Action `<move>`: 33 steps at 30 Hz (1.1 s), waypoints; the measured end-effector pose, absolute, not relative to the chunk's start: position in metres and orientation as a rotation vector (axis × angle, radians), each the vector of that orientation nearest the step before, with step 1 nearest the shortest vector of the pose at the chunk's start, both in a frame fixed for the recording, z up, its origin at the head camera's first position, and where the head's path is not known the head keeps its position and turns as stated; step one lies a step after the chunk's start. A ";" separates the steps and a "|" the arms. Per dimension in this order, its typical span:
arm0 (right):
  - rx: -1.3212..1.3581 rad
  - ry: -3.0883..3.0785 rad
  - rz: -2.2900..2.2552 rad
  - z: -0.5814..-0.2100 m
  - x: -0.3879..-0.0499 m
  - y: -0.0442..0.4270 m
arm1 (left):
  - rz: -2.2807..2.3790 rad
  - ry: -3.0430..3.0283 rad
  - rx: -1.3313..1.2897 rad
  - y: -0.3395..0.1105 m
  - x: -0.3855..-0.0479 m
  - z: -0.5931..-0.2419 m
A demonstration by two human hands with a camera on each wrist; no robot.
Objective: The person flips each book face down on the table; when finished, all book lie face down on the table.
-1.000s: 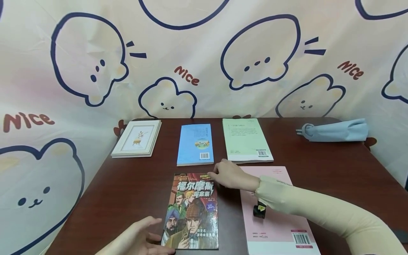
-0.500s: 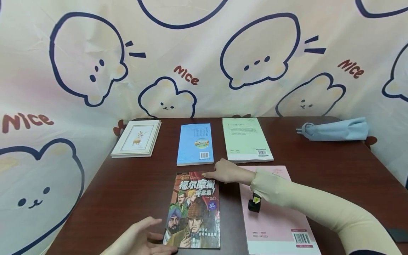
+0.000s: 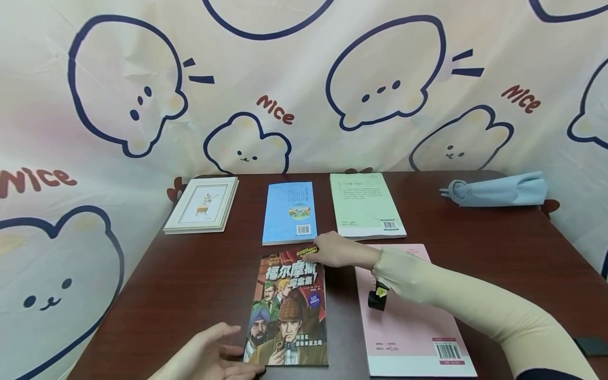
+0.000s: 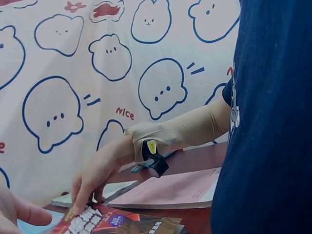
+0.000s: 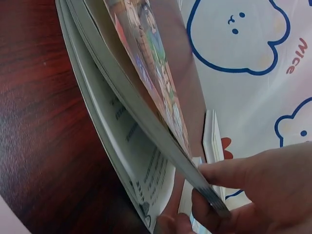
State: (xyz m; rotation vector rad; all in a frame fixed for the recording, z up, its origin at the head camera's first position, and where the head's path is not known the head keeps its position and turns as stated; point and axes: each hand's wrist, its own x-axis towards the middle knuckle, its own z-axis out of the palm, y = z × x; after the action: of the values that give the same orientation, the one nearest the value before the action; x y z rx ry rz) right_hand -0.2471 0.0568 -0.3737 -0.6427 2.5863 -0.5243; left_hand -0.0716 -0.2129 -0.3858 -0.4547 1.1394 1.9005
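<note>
A paperback with a detective in a deerstalker on its cover (image 3: pixel 290 311) lies on the dark wooden table, front up. My right hand (image 3: pixel 339 250) pinches its far right corner between thumb and fingers. Close up in the right wrist view, the book's pages (image 5: pixel 131 117) part from a lower leaf, and the corner sits between my fingers (image 5: pixel 226 173). At the near left corner rests my left hand (image 3: pixel 211 351), its thumb extended and other fingers by the book's edge. The left wrist view shows only part of that hand (image 4: pixel 22 214).
A pink book (image 3: pixel 404 322) lies to the right, under my right forearm. Behind are a blue book (image 3: pixel 288 211), a green book (image 3: pixel 366 206) and stacked white picture frames (image 3: pixel 201 206). A folded light-blue umbrella-like bundle (image 3: pixel 499 191) lies far right. A printed cloth (image 3: pixel 304 79) hangs behind the table.
My right hand has shifted slightly left, onto the book's far corner. The book has moved slightly right and away. My left hand stays nearly in place.
</note>
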 end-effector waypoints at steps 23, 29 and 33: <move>-0.676 2.119 -1.011 -0.387 -0.267 0.077 | 1.918 1.029 -0.481 -0.216 -0.072 -0.386; -0.596 2.023 -1.211 -0.393 -0.272 0.080 | 1.901 1.122 -0.492 -0.214 -0.072 -0.388; -0.505 1.975 -1.243 -0.394 -0.271 0.081 | 1.871 1.180 -0.495 -0.213 -0.072 -0.388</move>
State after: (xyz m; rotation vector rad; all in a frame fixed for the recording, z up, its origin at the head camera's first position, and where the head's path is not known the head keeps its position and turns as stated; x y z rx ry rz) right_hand -0.2707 0.0807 -0.3939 -0.5051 1.9749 -1.2432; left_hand -0.0718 -0.2128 -0.3883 -0.4955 1.1797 1.8713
